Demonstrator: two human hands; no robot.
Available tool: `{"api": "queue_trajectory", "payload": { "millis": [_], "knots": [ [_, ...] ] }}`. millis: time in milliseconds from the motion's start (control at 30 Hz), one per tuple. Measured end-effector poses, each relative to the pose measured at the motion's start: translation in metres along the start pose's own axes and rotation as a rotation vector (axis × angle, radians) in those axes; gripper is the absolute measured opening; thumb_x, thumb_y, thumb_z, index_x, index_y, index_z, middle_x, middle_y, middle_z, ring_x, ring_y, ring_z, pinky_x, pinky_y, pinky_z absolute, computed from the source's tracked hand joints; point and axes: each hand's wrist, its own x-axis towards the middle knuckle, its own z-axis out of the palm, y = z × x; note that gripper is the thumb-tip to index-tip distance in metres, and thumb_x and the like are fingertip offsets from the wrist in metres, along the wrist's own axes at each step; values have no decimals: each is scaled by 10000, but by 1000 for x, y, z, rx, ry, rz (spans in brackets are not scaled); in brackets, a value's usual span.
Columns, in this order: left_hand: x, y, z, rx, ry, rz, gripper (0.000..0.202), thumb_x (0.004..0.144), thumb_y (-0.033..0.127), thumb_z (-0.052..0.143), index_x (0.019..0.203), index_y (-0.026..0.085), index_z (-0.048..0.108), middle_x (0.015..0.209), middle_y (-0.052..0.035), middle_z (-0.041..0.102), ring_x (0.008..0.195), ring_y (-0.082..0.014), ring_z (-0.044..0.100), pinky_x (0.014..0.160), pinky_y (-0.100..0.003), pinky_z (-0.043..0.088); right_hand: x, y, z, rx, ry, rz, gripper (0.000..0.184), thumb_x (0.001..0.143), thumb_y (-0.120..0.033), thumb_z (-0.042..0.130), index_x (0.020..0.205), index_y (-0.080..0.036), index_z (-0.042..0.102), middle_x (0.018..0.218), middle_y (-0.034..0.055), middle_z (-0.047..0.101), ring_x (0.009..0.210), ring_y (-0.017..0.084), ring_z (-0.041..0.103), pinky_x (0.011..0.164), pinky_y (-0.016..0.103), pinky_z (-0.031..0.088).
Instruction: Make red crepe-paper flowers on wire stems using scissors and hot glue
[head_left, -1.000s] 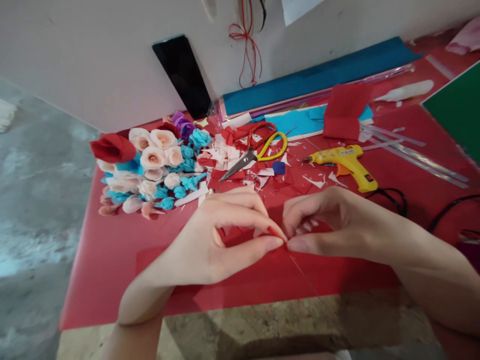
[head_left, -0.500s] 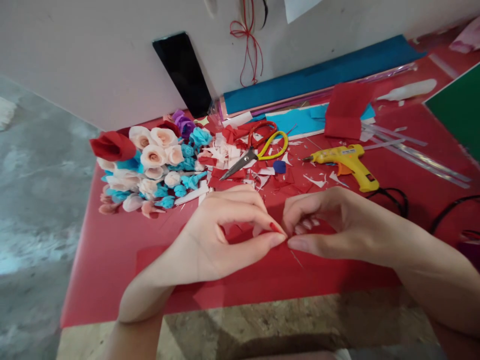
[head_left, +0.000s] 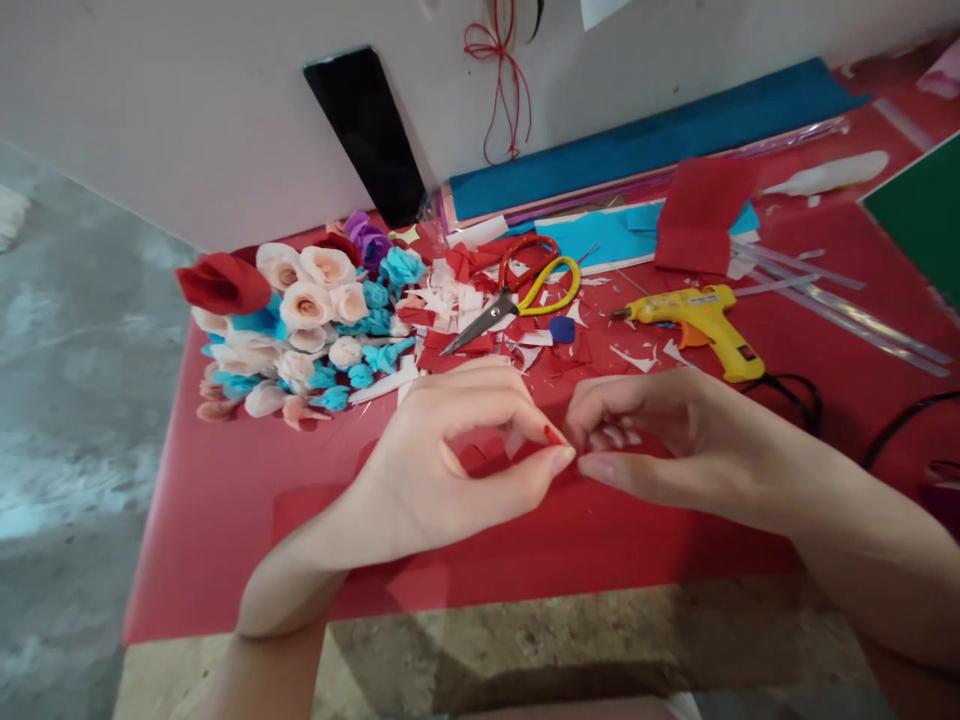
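My left hand point(head_left: 457, 460) is closed in a pinch, thumb against index finger, above the front part of the red table. A small red patch shows by its index fingertip; what the pinch holds is too small to make out. Just beside it, my right hand point(head_left: 667, 435) also curls into a pinch, its fingertips almost touching the left ones. Anything between its fingers is hidden. Beneath both hands lies red paper point(head_left: 570, 550). Scissors point(head_left: 517, 300) with one red and one yellow handle rest beyond the hands among paper scraps point(head_left: 446, 295).
Paper flowers point(head_left: 304, 305) cluster at the left. A yellow glue gun point(head_left: 701, 318) lies to the right, with clear glue sticks point(head_left: 862, 315) behind it. A phone point(head_left: 367, 135) leans on the wall beside a blue paper roll point(head_left: 645, 140). The table point(head_left: 172, 560) ends at the left.
Both hands keep nearly the same pinched pose, fingertips slightly higher in view. A thin strand seen below the fingertips earlier no longer shows. The camera view has shifted a little.
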Motion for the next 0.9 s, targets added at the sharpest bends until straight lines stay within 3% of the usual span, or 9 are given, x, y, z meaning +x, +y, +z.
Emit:
{"api": "queue_trajectory", "payload": {
  "millis": [900],
  "knots": [
    [2,-3,5,20,61,19,213,718,76,641,591,161,493,603,30,512,602,-90,471,605,-266,431,2,2,3,35,70,24,40,730,-207,601,708,-176,589,661,-19,545,589,101,460,533,217,383]
  ]
}}
